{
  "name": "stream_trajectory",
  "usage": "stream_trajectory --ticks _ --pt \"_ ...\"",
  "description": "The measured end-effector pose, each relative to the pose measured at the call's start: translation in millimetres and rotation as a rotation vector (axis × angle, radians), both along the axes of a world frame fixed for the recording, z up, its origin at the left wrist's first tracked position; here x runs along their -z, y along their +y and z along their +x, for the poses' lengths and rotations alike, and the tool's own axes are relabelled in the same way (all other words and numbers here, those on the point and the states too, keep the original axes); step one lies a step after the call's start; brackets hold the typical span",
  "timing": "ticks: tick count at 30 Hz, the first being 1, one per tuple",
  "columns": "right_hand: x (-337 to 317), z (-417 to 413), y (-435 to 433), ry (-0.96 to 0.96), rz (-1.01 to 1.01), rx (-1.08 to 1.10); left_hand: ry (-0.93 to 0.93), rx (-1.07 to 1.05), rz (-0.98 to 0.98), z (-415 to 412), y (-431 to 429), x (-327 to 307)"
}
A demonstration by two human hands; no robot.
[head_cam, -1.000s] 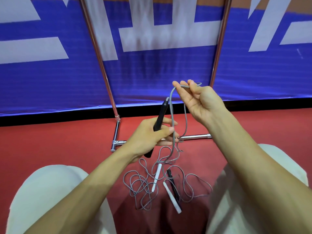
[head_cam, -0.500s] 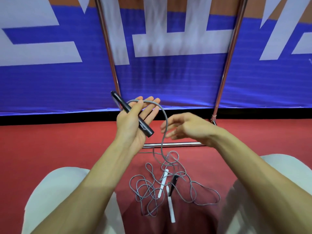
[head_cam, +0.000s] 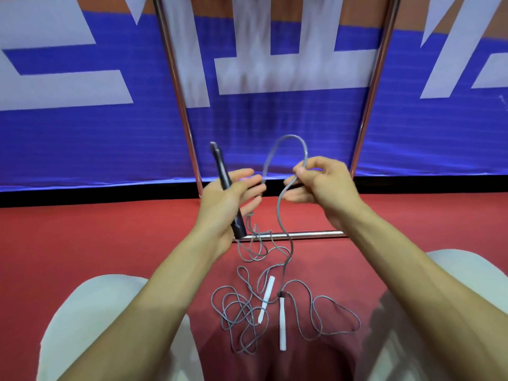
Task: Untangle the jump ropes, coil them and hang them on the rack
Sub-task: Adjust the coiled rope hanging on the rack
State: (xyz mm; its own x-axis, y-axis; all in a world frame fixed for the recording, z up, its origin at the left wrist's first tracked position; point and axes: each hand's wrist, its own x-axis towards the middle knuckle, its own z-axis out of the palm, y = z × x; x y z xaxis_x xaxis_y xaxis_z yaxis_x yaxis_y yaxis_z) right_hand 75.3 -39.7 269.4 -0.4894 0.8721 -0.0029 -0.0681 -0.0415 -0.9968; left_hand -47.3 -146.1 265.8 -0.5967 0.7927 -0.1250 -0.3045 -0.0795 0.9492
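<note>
Left hand [head_cam: 228, 199]: centre frame, holding the black handle [head_cam: 223, 171] tilted upward, fingers loosely spread.
Right hand [head_cam: 321, 182]: right beside it, thumb and forefinger pinching the grey rope [head_cam: 291, 138], which loops above both hands.
Tangle [head_cam: 242, 312]: lower centre on the red floor [head_cam: 82, 237], two white handles [head_cam: 282, 323] lying among it.
Rack [head_cam: 180, 105]: metal posts behind, base bar below the hands.

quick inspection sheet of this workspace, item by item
surface: red floor, ropes lying on it
job's things: grey rope looped up between the hands; tangle with two white handles on the floor; rack behind
clutter: nothing seen
grips: left hand holds black handle; right hand pinches grey rope
cables: nothing seen besides the ropes
surroundings: blue banner behind rack; person's knees either side
</note>
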Motion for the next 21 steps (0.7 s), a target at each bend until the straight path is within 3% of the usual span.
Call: stream_trajectory --ticks 4,7,12,15,21 --pt "-10.1 9.6 11.0 0.283 -0.143 0.085 0.245 0.288 -0.166 14.8 -2.6 6.2" --pt "-11.1 13.3 15.1 0.406 -0.245 0.089 0.257 0.469 -0.154 24.9 -4.0 5.5" --pt "-10.7 13.5 16.1 0.456 -0.332 0.111 0.218 0.393 -0.075 31.0 -1.0 6.3" --pt "-9.6 13.7 14.9 0.348 -0.313 0.064 0.170 0.229 0.002 31.7 1.2 6.3" --pt "-0.8 8.4 6.6 -0.240 -0.105 -0.178 -0.092 -0.072 0.177 19.6 4.7 -2.2"
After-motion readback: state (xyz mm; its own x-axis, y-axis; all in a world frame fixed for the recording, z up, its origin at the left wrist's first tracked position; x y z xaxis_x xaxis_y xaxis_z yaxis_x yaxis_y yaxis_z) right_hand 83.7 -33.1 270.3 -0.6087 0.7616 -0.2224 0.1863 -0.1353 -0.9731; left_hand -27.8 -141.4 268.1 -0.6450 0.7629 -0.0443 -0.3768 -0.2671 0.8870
